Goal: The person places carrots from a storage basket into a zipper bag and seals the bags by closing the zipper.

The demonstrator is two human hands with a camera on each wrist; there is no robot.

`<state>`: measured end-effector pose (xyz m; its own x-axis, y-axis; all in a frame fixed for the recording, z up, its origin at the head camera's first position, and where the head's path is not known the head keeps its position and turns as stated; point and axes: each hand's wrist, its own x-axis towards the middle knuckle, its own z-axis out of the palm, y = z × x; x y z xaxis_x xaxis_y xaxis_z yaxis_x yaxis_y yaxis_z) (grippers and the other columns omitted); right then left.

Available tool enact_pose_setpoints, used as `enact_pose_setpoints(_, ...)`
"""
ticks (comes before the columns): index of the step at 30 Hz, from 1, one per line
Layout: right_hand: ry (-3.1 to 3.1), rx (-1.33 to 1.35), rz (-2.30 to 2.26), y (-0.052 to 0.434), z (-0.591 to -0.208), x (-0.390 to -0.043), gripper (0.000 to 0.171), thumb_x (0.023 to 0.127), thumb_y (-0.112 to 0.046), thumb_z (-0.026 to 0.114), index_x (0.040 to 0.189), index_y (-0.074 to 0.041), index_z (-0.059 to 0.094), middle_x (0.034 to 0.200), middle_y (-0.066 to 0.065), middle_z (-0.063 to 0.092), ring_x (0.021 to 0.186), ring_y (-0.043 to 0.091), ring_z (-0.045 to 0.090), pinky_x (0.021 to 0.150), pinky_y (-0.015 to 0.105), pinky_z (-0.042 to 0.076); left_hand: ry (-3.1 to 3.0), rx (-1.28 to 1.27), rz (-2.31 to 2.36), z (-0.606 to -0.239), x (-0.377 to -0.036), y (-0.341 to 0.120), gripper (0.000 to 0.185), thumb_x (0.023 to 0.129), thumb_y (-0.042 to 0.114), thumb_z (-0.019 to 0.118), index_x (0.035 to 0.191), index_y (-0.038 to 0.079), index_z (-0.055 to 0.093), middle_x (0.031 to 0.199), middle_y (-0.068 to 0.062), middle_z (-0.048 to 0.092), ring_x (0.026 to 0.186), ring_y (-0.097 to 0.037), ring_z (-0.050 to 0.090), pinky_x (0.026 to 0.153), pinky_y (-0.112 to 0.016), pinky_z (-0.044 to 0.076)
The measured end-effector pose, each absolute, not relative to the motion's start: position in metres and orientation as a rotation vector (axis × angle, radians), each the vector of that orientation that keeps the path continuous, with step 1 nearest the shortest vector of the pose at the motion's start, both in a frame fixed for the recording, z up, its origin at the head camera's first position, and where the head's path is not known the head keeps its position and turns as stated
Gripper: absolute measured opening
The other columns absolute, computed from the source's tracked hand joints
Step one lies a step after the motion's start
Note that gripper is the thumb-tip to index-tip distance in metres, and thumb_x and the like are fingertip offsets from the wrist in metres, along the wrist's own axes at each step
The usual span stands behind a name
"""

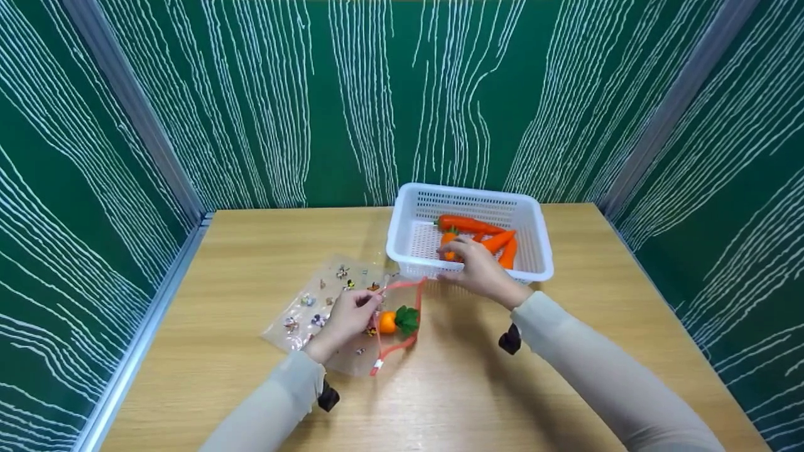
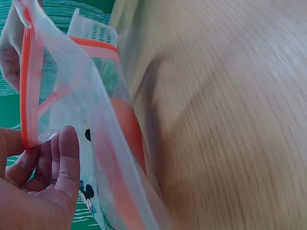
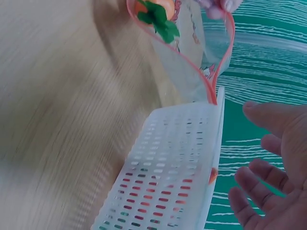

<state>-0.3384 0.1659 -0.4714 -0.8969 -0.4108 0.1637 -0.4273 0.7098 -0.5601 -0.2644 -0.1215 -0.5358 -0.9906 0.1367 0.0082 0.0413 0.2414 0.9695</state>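
My left hand (image 1: 353,314) pinches the red-edged mouth of a clear zip bag (image 1: 308,307) printed with small cartoon figures. In the left wrist view, the thumb and fingers hold its red zip strip (image 2: 29,91), and the mouth gapes. Inside the bag lies an orange carrot (image 1: 387,322) with green leaves (image 1: 407,320) toward the opening. My right hand (image 1: 482,269) is over the near rim of a white perforated basket (image 1: 545,254), fingers spread and holding nothing in the right wrist view. Close to its fingertips is a short carrot (image 1: 448,238) with a green top.
Several other carrots (image 1: 474,225) lie in the basket, mostly toward its right side. The basket stands at the back of a wooden table (image 1: 251,251), near a green wall (image 1: 402,125) with white wavy lines. The bag lies left of the basket, its mouth toward the right.
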Motion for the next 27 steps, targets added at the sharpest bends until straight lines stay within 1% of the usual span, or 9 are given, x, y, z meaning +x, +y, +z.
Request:
enact_pose_setpoints(3, -2.89, 0.704, 0.922, 0.167, -0.473, -0.343, 0.051, 0.09, -0.019, 0.091, 0.135, -0.005, 0.072, 0.138, 0.015, 0.068, 0.121, 0.038, 0.062, 0.113, 0.061, 0.052, 2.393, 0.168, 1.893, -0.536, -0.265, -0.121, 0.024, 0.111, 0.012, 0.061, 0.106, -0.005, 0.078, 0.074, -0.002, 0.065, 0.062, -0.009, 0.057, 0.057, -0.019, 0.049)
enact_pose_setpoints(6, -2.898, 0.7, 0.9, 0.168, -0.475, -0.347, 0.053, 0.089, -0.017, 0.091, 0.136, -0.004, 0.071, 0.138, 0.017, 0.067, 0.12, 0.038, 0.062, 0.111, 0.06, 0.053, 2.374, 0.164, 1.886, -0.536, -0.265, -0.122, 0.025, 0.112, 0.013, 0.06, 0.105, -0.003, 0.078, 0.076, -0.001, 0.064, 0.063, -0.009, 0.056, 0.058, -0.02, 0.049)
enact_pose_setpoints(9, -2.922, 0.683, 0.88, 0.169, -0.478, -0.352, 0.056, 0.09, -0.019, 0.09, 0.14, -0.004, 0.069, 0.139, 0.018, 0.065, 0.117, 0.037, 0.061, 0.111, 0.06, 0.054, 2.368, 0.162, 1.868, -0.536, -0.264, -0.122, 0.025, 0.113, 0.015, 0.059, 0.105, -0.001, 0.077, 0.076, 0.0, 0.062, 0.064, -0.011, 0.055, 0.058, -0.021, 0.049)
enact_pose_setpoints(12, -2.95, 0.68, 0.876, 0.172, -0.481, -0.357, 0.059, 0.092, -0.022, 0.089, 0.143, -0.003, 0.067, 0.143, 0.019, 0.063, 0.118, 0.04, 0.06, 0.111, 0.06, 0.054, 2.366, 0.166, 1.853, -0.537, -0.264, -0.123, 0.025, 0.113, 0.016, 0.058, 0.107, 0.0, 0.077, 0.076, 0.001, 0.061, 0.064, -0.012, 0.054, 0.059, -0.022, 0.05)
enact_pose_setpoints(15, -2.989, 0.676, 0.867, 0.174, -0.483, -0.36, 0.06, 0.093, -0.024, 0.088, 0.146, -0.005, 0.066, 0.148, 0.019, 0.059, 0.122, 0.042, 0.06, 0.113, 0.061, 0.052, 2.359, 0.166, 1.854, -0.537, -0.264, -0.123, 0.025, 0.113, 0.015, 0.058, 0.108, 0.0, 0.078, 0.076, 0.001, 0.061, 0.063, -0.012, 0.054, 0.059, -0.022, 0.049)
enact_pose_setpoints(21, -3.084, 0.661, 0.819, 0.174, -0.488, -0.368, 0.062, 0.096, -0.031, 0.086, 0.151, -0.013, 0.064, 0.159, 0.016, 0.051, 0.134, 0.04, 0.055, 0.122, 0.066, 0.042, 2.362, 0.161, 1.857, -0.537, -0.265, -0.123, 0.025, 0.113, 0.015, 0.058, 0.106, 0.001, 0.078, 0.074, 0.001, 0.061, 0.063, -0.011, 0.054, 0.058, -0.021, 0.048)
enact_pose_setpoints(24, -3.112, 0.659, 0.827, 0.173, -0.49, -0.37, 0.061, 0.096, -0.033, 0.085, 0.151, -0.015, 0.064, 0.16, 0.015, 0.05, 0.135, 0.04, 0.055, 0.124, 0.066, 0.041, 2.37, 0.17, 1.852, -0.537, -0.265, -0.122, 0.025, 0.113, 0.016, 0.058, 0.104, 0.001, 0.077, 0.072, 0.001, 0.06, 0.061, -0.01, 0.054, 0.057, -0.022, 0.048)
enact_pose_setpoints(27, -3.128, 0.669, 0.826, 0.171, -0.492, -0.37, 0.059, 0.097, -0.034, 0.085, 0.149, -0.015, 0.065, 0.159, 0.015, 0.05, 0.134, 0.04, 0.056, 0.123, 0.066, 0.042, 2.375, 0.175, 1.852, -0.537, -0.264, -0.122, 0.026, 0.112, 0.016, 0.059, 0.104, 0.001, 0.078, 0.071, 0.001, 0.061, 0.061, -0.01, 0.054, 0.057, -0.022, 0.048)
